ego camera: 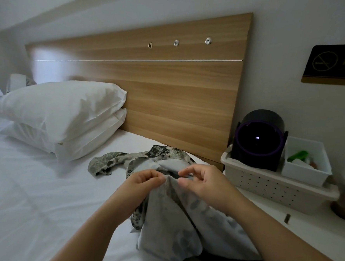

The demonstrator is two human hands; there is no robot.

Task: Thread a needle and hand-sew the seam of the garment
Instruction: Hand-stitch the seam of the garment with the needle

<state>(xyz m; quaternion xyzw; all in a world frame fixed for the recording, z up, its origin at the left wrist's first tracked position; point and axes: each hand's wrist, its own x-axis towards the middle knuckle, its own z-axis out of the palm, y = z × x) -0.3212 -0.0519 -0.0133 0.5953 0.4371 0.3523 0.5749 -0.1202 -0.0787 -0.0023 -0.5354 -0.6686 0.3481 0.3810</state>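
White bed [33, 182] against a wooden headboard [170, 90], pale walls [285, 26] behind.

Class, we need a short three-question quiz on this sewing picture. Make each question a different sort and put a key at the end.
1. True or false: the left hand pinches the garment.
2. Where does the dark round device with the lit display stand?
A. in the perforated tray beside the bed
B. on the floor
C. on a chair
3. Fill in: the number of white pillows stacked against the headboard is ____.

Key: 1 true; 2 A; 3 two.
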